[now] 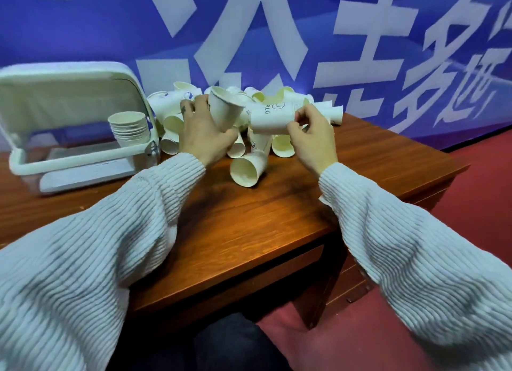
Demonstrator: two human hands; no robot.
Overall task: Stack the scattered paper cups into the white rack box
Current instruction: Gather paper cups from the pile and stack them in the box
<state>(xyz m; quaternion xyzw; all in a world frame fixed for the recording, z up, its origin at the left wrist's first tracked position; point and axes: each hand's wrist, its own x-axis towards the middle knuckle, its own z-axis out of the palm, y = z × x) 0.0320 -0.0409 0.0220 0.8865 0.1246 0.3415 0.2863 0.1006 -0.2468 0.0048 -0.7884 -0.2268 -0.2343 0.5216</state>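
A heap of white paper cups (279,143) lies scattered at the back of the wooden table (249,232). My left hand (202,132) grips one plain cup (225,110), tilted with its mouth up and to the right. My right hand (310,138) pinches a printed cup (270,118) lying sideways, its base toward the left cup. The white rack box (77,138) stands open at the left with a stack of nested cups (128,129) upright inside it. One loose cup (248,168) lies on its side nearest me.
The box's raised lid (66,93) leans back against a blue banner wall (277,24). The table's right edge drops off to a red floor (471,218). Bare wood lies between the heap and the table's front edge.
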